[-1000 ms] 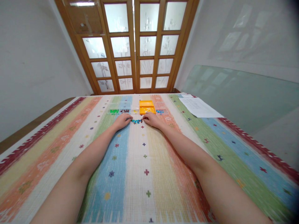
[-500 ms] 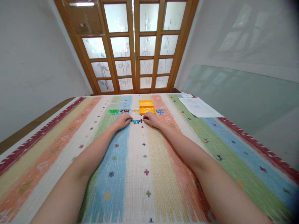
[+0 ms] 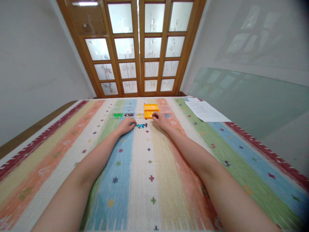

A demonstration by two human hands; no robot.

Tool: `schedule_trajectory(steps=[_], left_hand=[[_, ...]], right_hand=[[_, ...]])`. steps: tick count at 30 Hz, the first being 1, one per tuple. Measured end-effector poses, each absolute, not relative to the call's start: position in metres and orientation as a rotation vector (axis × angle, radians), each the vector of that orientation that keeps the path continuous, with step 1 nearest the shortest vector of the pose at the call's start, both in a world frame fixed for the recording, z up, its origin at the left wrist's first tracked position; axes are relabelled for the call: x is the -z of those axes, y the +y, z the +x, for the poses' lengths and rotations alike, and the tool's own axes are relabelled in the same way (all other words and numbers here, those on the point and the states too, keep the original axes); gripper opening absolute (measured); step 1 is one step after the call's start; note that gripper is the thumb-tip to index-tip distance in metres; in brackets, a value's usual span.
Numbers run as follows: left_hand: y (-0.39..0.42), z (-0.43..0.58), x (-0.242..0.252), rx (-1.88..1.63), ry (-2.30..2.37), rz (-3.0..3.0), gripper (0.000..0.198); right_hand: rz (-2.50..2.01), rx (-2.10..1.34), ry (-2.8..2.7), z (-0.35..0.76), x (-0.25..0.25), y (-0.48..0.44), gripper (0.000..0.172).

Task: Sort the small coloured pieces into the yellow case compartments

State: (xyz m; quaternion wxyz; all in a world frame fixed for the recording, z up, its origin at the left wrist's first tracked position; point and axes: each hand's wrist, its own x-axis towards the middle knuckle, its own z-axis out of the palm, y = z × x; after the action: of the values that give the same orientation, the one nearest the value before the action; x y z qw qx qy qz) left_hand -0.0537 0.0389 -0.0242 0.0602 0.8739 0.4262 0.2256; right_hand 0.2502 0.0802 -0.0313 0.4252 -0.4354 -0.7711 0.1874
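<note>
A short strip of small blue and dark brown beads (image 3: 141,125) lies on the cloth between my hands. My left hand (image 3: 127,125) rests at its left end, thumb and fingers pinched together on it. Over the front right part of an open orange box (image 3: 148,115) is my right hand (image 3: 159,120), its fingertips bent together down into the box. Whatever they pinch is too small to make out. Small pale pieces lie in the box, partly covered by that hand.
Clear trays flank the orange box, holding green beads (image 3: 118,115), dark brown beads (image 3: 128,115), a few yellow beads (image 3: 139,115) and blue beads (image 3: 167,115). Printed paper (image 3: 205,110) lies at the back right of the striped tablecloth (image 3: 141,180). Beyond the table stand wood-framed glass doors (image 3: 140,48).
My right hand has moved from the strip's right end, up and to the right, over the orange box. My left hand and the bead strip have stayed nearly in place.
</note>
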Motion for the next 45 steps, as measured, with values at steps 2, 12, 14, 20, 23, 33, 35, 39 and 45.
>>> schedule_trajectory(steps=[2, 12, 14, 20, 23, 33, 35, 39, 45], left_hand=[[0.039, -0.054, 0.024, -0.688, 1.293, 2.642, 0.02], [0.042, -0.058, 0.028, -0.708, 1.303, 2.649, 0.017], [0.042, -0.058, 0.028, -0.698, 1.311, 2.652, 0.017], [0.038, -0.056, 0.025, -0.694, 1.32, 2.635, 0.014], [0.038, -0.056, 0.025, -0.709, 1.301, 2.631, 0.013], [0.037, -0.056, 0.024, -0.702, 1.276, 2.628, 0.014], [0.037, -0.055, 0.023, -0.696, 1.278, 2.614, 0.013], [0.036, -0.055, 0.023, -0.745, 1.301, 2.556, 0.013], [0.033, -0.054, 0.024, -0.828, 1.382, 2.384, 0.015]], right_hand=[[-1.062, -0.487, -1.878, 0.253, 0.031, 0.083, 0.018], [-1.146, -0.496, -1.587, 0.277, 0.049, 0.118, 0.031], [-1.144, -0.489, -1.574, 0.281, 0.052, 0.124, 0.033], [-1.172, -0.481, -1.553, 0.286, 0.054, 0.127, 0.038], [-1.159, -0.466, -1.531, 0.285, 0.05, 0.124, 0.036], [-1.176, -0.485, -1.539, 0.284, 0.042, 0.117, 0.034], [-1.173, -0.485, -1.546, 0.284, 0.041, 0.115, 0.033], [-1.187, -0.474, -1.553, 0.283, 0.039, 0.112, 0.033], [-1.226, -0.489, -1.567, 0.281, 0.038, 0.109, 0.034]])
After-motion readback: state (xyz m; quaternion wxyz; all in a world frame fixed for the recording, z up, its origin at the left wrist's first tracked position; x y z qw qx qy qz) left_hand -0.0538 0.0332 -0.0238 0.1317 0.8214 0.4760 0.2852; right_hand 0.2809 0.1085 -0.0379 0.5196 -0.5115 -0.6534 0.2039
